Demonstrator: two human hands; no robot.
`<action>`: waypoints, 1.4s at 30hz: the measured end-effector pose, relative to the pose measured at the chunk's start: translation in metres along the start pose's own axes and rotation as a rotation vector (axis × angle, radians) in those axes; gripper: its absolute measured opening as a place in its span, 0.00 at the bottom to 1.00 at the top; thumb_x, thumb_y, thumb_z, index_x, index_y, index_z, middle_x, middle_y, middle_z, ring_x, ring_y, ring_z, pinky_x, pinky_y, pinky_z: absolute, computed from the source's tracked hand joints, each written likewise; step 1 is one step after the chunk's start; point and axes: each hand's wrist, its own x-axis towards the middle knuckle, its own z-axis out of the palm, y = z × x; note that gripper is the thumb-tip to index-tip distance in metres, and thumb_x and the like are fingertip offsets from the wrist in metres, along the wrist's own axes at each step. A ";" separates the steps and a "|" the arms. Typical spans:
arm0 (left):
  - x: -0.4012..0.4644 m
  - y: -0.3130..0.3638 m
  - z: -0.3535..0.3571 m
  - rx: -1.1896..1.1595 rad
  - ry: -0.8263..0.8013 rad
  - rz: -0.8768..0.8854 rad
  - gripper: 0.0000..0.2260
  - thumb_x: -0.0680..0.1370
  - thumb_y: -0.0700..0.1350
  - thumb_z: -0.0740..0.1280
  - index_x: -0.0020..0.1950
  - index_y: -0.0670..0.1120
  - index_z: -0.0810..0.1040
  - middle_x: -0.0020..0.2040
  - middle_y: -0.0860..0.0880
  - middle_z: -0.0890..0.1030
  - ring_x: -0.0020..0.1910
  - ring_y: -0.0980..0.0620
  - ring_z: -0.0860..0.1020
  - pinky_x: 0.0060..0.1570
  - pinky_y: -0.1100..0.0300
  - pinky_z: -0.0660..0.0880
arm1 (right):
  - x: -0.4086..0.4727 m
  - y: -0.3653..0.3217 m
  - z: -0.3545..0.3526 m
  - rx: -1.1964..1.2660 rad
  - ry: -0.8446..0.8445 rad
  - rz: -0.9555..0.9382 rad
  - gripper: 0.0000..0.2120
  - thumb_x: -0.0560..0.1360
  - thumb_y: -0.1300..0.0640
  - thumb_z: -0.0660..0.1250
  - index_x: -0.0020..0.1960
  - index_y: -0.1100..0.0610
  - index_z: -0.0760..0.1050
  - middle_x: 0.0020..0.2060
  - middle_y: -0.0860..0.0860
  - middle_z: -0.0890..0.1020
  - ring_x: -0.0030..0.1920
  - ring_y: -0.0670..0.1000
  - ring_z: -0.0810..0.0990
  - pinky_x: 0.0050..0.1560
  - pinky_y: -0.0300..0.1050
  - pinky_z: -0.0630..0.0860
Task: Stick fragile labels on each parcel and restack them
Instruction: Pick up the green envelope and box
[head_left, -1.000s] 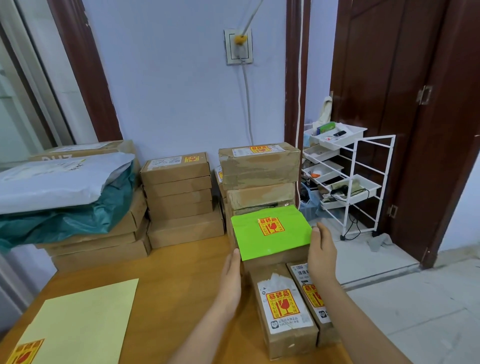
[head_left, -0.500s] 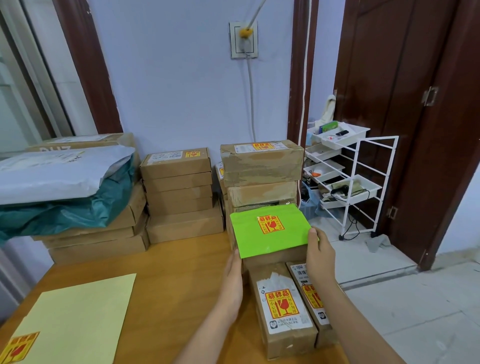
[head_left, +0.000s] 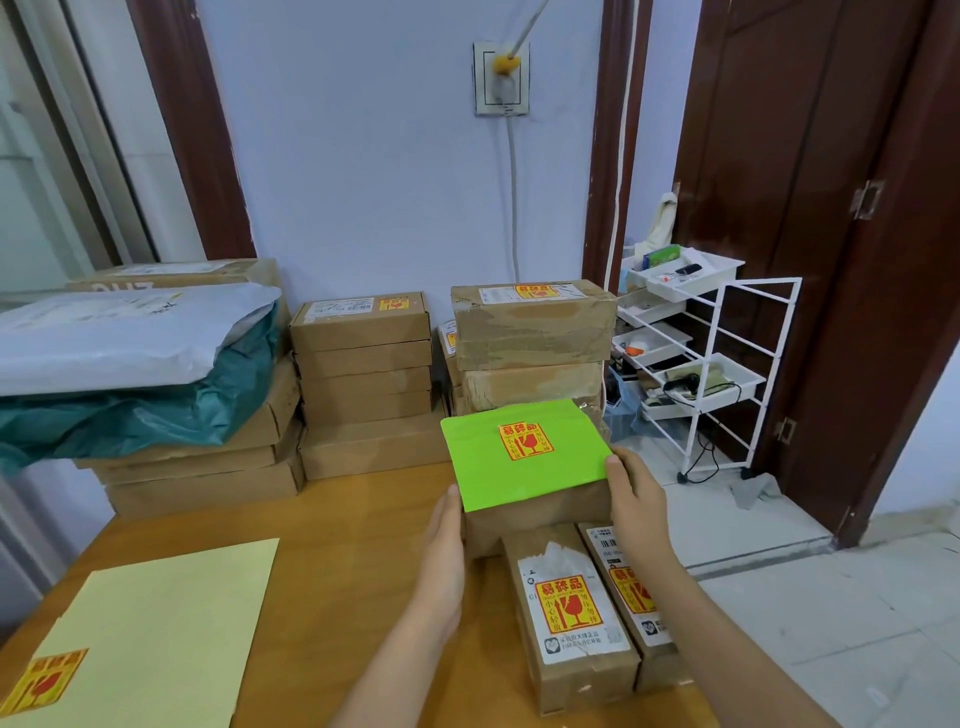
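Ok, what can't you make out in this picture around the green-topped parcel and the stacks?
Head view only:
- Left hand fingertips: hidden behind the green-topped parcel, so contact is unclear.
- Lower parcels in the stack behind it: tops covered, labels unseen.
- Label sheet: cut off by the bottom edge.
- Print on the shipping slip: too small to read.
- Boxes under the grey bag: tops hidden.

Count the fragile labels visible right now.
7: green-topped parcel, two front parcels, middle stack, right stack, a parcel behind it, backing sheet. Others may be hidden.
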 end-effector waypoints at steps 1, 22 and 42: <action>0.000 0.002 -0.003 -0.009 0.016 0.006 0.19 0.82 0.53 0.54 0.71 0.50 0.68 0.67 0.53 0.71 0.65 0.55 0.69 0.71 0.50 0.63 | 0.000 -0.004 0.002 0.006 -0.021 -0.004 0.10 0.81 0.56 0.58 0.58 0.54 0.75 0.49 0.46 0.79 0.51 0.45 0.76 0.45 0.33 0.69; 0.002 0.021 -0.118 -0.069 0.399 -0.010 0.19 0.81 0.58 0.56 0.64 0.48 0.74 0.62 0.49 0.76 0.64 0.48 0.72 0.67 0.50 0.65 | -0.045 -0.051 0.108 -0.105 -0.352 0.058 0.11 0.82 0.50 0.55 0.49 0.54 0.71 0.40 0.47 0.75 0.42 0.47 0.74 0.37 0.38 0.65; 0.054 0.037 -0.190 0.149 0.380 0.133 0.15 0.83 0.49 0.55 0.52 0.42 0.78 0.51 0.43 0.81 0.53 0.45 0.78 0.53 0.54 0.71 | 0.028 -0.059 0.135 -0.143 -0.324 -0.044 0.14 0.80 0.59 0.58 0.38 0.51 0.76 0.38 0.49 0.81 0.45 0.54 0.79 0.54 0.52 0.75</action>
